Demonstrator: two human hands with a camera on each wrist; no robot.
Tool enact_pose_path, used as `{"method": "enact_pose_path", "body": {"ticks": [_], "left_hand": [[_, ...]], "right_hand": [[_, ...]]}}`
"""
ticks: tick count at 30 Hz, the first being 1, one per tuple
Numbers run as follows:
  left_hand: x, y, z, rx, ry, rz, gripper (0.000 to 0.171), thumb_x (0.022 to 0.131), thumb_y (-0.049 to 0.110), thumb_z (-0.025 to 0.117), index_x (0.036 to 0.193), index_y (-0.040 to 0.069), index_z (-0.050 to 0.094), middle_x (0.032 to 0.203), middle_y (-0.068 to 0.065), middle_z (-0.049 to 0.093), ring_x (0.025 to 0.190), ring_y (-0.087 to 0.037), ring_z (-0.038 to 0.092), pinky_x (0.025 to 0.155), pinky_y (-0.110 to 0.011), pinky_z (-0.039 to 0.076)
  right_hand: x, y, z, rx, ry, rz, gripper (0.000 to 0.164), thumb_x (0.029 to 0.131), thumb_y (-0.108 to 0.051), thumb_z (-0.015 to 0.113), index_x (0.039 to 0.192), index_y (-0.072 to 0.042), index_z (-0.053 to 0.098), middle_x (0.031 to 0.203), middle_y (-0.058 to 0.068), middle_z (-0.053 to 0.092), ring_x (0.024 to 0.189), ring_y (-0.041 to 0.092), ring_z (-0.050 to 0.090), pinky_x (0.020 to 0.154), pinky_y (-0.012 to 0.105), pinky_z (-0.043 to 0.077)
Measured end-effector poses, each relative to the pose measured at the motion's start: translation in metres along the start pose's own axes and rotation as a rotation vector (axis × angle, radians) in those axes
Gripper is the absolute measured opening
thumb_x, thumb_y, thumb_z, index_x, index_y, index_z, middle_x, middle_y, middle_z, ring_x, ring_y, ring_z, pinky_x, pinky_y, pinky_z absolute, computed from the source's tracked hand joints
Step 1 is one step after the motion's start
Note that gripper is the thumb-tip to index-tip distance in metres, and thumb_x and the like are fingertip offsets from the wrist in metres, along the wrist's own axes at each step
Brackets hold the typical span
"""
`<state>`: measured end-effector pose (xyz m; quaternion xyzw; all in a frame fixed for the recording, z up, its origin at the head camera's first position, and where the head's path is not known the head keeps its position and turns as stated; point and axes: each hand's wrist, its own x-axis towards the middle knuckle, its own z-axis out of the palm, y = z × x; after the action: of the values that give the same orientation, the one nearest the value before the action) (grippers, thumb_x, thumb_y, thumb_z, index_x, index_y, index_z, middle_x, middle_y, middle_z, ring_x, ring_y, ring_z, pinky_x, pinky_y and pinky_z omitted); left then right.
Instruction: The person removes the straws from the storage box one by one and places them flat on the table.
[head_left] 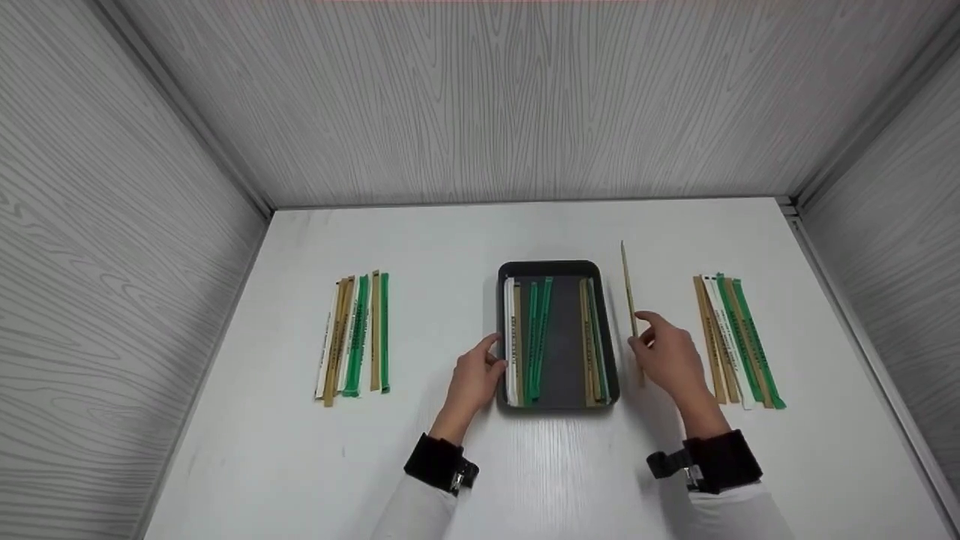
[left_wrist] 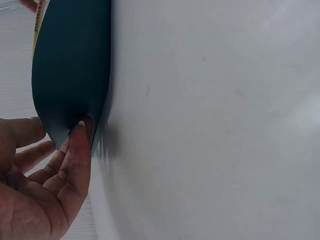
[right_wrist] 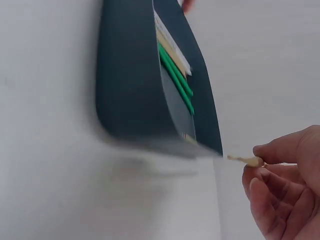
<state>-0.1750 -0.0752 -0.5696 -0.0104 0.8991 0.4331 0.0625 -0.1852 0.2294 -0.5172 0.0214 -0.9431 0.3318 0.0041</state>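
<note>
A dark rectangular tray (head_left: pixel 561 337) lies in the middle of the white table. It holds long thin stick packets: white and brown along its left side, two green ones (head_left: pixel 538 337) left of centre, and a brown and green bunch on the right. My left hand (head_left: pixel 474 376) grips the tray's left wall, with fingers on either side of the wall in the left wrist view. To the right of the tray, my right hand (head_left: pixel 667 356) pinches a brown stick packet (head_left: pixel 628 285) between thumb and fingers. That packet points away from me, its near end partly behind the hand.
On the left of the table lies a row of white, brown and green stick packets (head_left: pixel 354 337). Another slanted group of packets (head_left: pixel 739 341) lies at the right, just beyond my right hand. Grey wood-grain panels (head_left: pixel 480 97) close in the back and both sides.
</note>
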Motion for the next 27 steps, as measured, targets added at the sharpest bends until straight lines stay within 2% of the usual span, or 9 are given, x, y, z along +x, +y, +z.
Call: {"method": "enact_pose_path", "body": {"ticks": [8,13,21,27], "left_hand": [[-0.001,-0.001,-0.001,-0.006,-0.004,0.017,0.050,0.095,0.012,0.065,0.143,0.008,0.050,0.087,-0.001,0.065,0.075,-0.012,0.059,0.068,-0.032,0.050],[0.000,-0.001,-0.002,-0.010,-0.002,0.020,0.050,0.094,0.011,0.066,0.142,0.007,0.051,0.087,-0.001,0.066,0.076,-0.012,0.061,0.069,-0.033,0.051],[-0.002,0.000,-0.003,-0.013,0.003,0.043,0.051,0.093,0.010,0.066,0.141,0.006,0.051,0.086,-0.002,0.065,0.075,-0.013,0.060,0.068,-0.033,0.051],[-0.001,0.001,-0.004,-0.017,0.005,0.057,0.050,0.092,0.010,0.067,0.140,0.004,0.052,0.086,-0.003,0.065,0.074,-0.012,0.060,0.068,-0.033,0.051]], "right_hand": [[-0.004,0.049,-0.025,-0.061,-0.007,0.096,0.044,0.095,-0.012,0.060,0.135,0.005,0.051,0.096,0.022,0.065,0.077,0.029,0.061,0.059,0.035,0.045],[-0.005,0.072,-0.035,-0.075,-0.034,0.183,0.046,0.097,-0.014,0.059,0.138,0.005,0.048,0.098,0.021,0.063,0.076,0.028,0.060,0.057,0.034,0.046],[-0.006,0.094,-0.038,-0.109,-0.052,0.256,0.047,0.098,-0.017,0.057,0.139,0.005,0.048,0.097,0.023,0.065,0.071,0.026,0.062,0.050,0.034,0.047],[-0.004,0.095,-0.035,-0.138,0.004,0.300,0.054,0.097,-0.025,0.058,0.139,0.007,0.045,0.099,0.026,0.063,0.077,0.032,0.062,0.053,0.038,0.048]]}}
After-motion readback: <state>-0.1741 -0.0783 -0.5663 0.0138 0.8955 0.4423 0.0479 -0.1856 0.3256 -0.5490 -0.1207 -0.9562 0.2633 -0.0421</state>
